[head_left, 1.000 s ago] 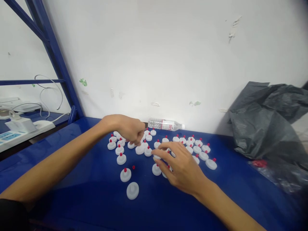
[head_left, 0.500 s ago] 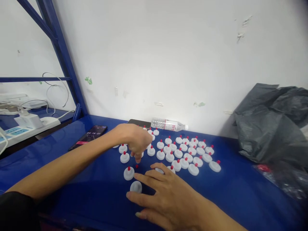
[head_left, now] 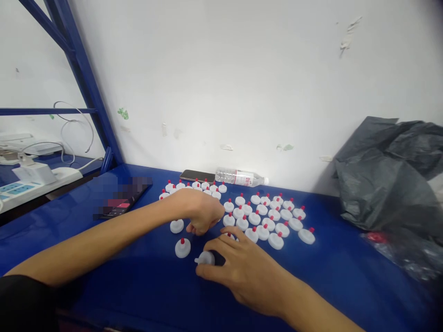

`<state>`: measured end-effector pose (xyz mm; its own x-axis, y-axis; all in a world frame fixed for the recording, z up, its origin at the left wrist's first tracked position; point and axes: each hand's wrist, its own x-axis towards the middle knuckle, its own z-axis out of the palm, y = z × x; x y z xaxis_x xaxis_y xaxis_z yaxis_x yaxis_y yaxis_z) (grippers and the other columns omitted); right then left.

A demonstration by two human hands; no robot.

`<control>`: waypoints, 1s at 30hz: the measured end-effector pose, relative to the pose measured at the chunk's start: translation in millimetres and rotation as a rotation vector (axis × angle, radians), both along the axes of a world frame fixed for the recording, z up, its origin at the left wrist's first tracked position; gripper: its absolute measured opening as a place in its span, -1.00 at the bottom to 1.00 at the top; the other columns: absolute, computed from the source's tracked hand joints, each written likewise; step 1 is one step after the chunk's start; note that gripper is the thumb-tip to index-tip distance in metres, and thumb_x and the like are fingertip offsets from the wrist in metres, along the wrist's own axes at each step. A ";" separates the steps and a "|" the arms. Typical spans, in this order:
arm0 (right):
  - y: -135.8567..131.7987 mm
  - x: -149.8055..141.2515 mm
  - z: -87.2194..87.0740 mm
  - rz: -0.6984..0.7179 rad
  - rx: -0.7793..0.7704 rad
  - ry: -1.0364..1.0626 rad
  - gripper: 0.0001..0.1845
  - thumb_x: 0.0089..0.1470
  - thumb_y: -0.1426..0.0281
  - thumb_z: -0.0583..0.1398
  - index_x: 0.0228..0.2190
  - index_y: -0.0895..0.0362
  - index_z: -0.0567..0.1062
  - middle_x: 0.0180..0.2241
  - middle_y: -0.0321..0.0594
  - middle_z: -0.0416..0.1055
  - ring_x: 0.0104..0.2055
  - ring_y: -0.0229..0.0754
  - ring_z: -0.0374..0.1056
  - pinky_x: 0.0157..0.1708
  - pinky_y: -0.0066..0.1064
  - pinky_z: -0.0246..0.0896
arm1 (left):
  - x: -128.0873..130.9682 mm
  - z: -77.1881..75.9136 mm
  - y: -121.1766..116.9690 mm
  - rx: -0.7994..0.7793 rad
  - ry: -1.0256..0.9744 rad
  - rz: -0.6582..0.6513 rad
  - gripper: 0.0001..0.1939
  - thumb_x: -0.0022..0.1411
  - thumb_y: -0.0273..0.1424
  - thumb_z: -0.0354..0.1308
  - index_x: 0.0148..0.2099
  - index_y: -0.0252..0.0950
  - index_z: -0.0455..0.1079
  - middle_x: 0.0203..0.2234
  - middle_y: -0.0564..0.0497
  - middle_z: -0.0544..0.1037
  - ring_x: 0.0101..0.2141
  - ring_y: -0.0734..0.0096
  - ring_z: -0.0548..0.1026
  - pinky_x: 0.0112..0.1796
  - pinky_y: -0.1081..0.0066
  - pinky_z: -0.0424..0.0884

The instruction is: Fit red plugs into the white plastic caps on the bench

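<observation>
Several white caps with red plugs (head_left: 263,216) stand in rows on the blue table (head_left: 328,276). My right hand (head_left: 242,269) is closed around a plain white cap (head_left: 206,258) at the near side, thumb and fingers gripping it. My left hand (head_left: 202,213) hovers just behind it, fingers curled in a pinch with the tips down near the table; what they hold is hidden. A capped piece with a red plug (head_left: 182,248) and another white cap (head_left: 176,225) lie just left of both hands.
A dark phone (head_left: 197,175) and a lying water bottle (head_left: 240,177) rest against the white wall. A second phone (head_left: 121,200) lies at the left. A black plastic bag (head_left: 387,180) fills the right. A power strip (head_left: 20,191) sits beyond the blue frame (head_left: 86,83).
My right hand drew back from the rows to the plain white cap and closed on it. My left hand moved toward me, onto the spot where a loose red plug lay; the plug no longer shows.
</observation>
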<state>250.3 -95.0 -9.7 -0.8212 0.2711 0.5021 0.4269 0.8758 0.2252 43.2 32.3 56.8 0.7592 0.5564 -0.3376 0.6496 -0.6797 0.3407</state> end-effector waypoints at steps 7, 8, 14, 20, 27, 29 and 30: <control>9.9 8.6 -5.1 -0.186 0.023 0.212 -0.62 0.40 0.59 0.42 0.07 -0.08 0.84 -0.04 -0.22 0.87 -0.10 -0.03 0.76 0.07 -0.12 0.66 | -2.2 65.0 -0.7 0.116 -0.135 -0.064 -0.67 0.46 -0.66 0.33 -0.01 -0.30 0.92 -0.17 -0.10 0.92 -0.28 0.26 0.67 -0.17 0.34 0.52; 11.3 9.7 -6.1 -0.219 0.022 0.260 -0.65 0.43 0.58 0.42 0.06 -0.07 0.84 -0.03 -0.22 0.88 -0.11 -0.03 0.75 0.05 -0.12 0.65 | -3.6 67.5 5.0 0.098 -0.210 -0.090 -0.68 0.53 -0.62 0.31 0.04 -0.33 0.92 -0.11 -0.13 0.93 -0.26 0.28 0.70 -0.15 0.35 0.54; 18.2 17.7 -3.8 -0.318 -0.038 0.401 -0.68 0.60 0.52 0.34 0.12 -0.06 0.85 -0.05 -0.23 0.89 -0.05 0.01 0.82 0.07 -0.07 0.72 | -13.0 64.9 33.8 -0.140 -0.527 -0.124 -0.81 0.58 -0.26 0.58 0.03 -0.28 0.92 -0.27 -0.15 0.89 -0.28 0.23 0.80 -0.33 0.39 0.52; 22.6 22.7 -3.0 -0.363 -0.007 0.441 -0.77 0.61 0.44 0.41 0.10 -0.06 0.88 -0.04 -0.20 0.90 -0.07 0.02 0.83 0.08 -0.07 0.78 | -9.4 57.9 32.6 -0.270 -0.539 -0.149 -0.84 0.48 -0.30 0.66 0.00 -0.25 0.92 -0.17 -0.19 0.93 -0.25 0.17 0.86 -0.38 0.38 0.53; 24.0 23.6 -4.8 -0.360 -0.001 0.489 -0.70 0.66 0.48 0.31 0.12 -0.02 0.87 0.02 -0.11 0.87 -0.02 0.03 0.85 0.02 -0.15 0.84 | -8.3 53.6 33.2 -0.258 -0.513 -0.141 -0.88 0.44 -0.33 0.67 -0.03 -0.23 0.95 -0.30 -0.13 0.89 -0.32 0.20 0.78 -0.40 0.39 0.50; 24.7 24.3 -4.1 -0.362 -0.033 0.513 -0.66 0.66 0.51 0.28 0.10 0.00 0.87 0.05 -0.07 0.85 -0.10 -0.03 0.84 -0.11 -0.25 0.83 | -8.5 54.5 32.5 -0.267 -0.536 -0.121 -0.82 0.42 -0.27 0.72 -0.05 -0.27 0.95 -0.30 -0.18 0.90 -0.32 0.19 0.77 -0.38 0.36 0.53; 25.1 24.9 -3.8 -0.362 -0.041 0.525 -0.64 0.65 0.53 0.27 0.10 0.00 0.87 0.07 -0.06 0.85 -0.13 -0.05 0.84 -0.18 -0.29 0.81 | -8.4 55.2 32.0 -0.276 -0.559 -0.116 -0.78 0.41 -0.23 0.75 -0.08 -0.28 0.96 -0.30 -0.19 0.89 -0.33 0.20 0.77 -0.37 0.35 0.55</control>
<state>275.2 -69.9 -13.4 -0.3212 0.5128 0.7962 0.7417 0.6589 -0.1251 34.8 64.4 111.9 0.9125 0.4090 0.0081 0.2501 -0.5735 0.7801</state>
